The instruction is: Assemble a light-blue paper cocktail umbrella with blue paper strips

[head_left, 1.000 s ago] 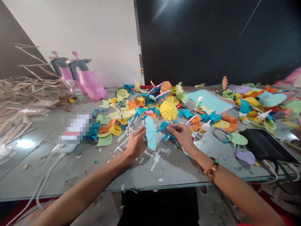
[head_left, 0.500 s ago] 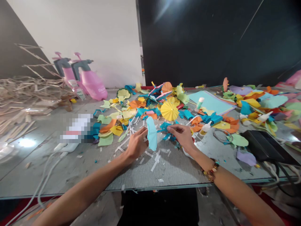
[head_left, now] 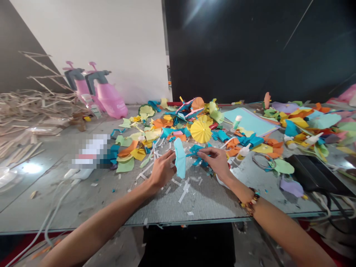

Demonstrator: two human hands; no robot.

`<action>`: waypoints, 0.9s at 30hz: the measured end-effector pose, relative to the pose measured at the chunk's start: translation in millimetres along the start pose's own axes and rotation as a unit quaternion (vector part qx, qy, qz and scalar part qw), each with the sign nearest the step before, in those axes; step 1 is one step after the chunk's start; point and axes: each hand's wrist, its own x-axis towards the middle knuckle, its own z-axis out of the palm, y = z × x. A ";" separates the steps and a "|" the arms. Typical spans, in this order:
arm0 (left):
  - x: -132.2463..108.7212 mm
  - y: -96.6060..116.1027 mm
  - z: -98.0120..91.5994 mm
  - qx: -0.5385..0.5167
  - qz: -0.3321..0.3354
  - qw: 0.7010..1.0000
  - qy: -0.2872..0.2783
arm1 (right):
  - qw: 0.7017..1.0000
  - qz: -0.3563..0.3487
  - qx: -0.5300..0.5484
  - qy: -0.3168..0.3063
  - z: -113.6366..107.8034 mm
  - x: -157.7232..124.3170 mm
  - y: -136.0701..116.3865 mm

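Above the middle of the table, my left hand (head_left: 163,168) is closed behind the left side of a light-blue paper piece (head_left: 180,159) with a wavy edge, holding it upright. A thin blue strip (head_left: 190,154) reaches from that piece towards my right hand (head_left: 215,159), whose thumb and forefinger pinch its other end. Blue paper scraps (head_left: 198,148) lie just behind the strip, so its exact outline is hard to make out. Below my hands, white paper strips (head_left: 183,193) are scattered on the table. A pleated yellow paper disc (head_left: 200,130) sits behind them.
Several coloured paper pieces (head_left: 155,133) cover the table's back half. Pink spray bottles (head_left: 111,100) and a pile of wooden sticks (head_left: 30,107) stand left. A glue bottle (head_left: 243,151), a wire coil (head_left: 263,160) and a black box (head_left: 308,174) are at right.
Almost nothing differs. Both hands keep their grip on the paper piece and its strip, and the whole view has shifted very slightly.
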 end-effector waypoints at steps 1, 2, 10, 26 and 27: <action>0.0 0.1 0.1 -0.001 0.000 1.000 0.000 | 1.000 0.001 0.002 0.002 0.3 -0.1 -0.9; 0.1 0.3 0.0 -0.002 0.000 1.000 0.000 | 1.000 0.001 0.003 0.003 0.6 -0.3 -1.8; 2.4 4.2 -4.8 0.021 -0.007 1.000 0.001 | 1.000 -0.004 0.006 -0.006 0.5 -1.2 -2.8; 1.4 0.9 -2.5 0.027 -0.002 1.000 0.004 | 0.998 0.005 0.053 -0.018 -0.4 -1.1 1.1; 1.7 1.2 -2.9 0.027 -0.002 1.000 0.004 | 0.998 0.005 0.055 -0.018 -0.3 -0.9 1.6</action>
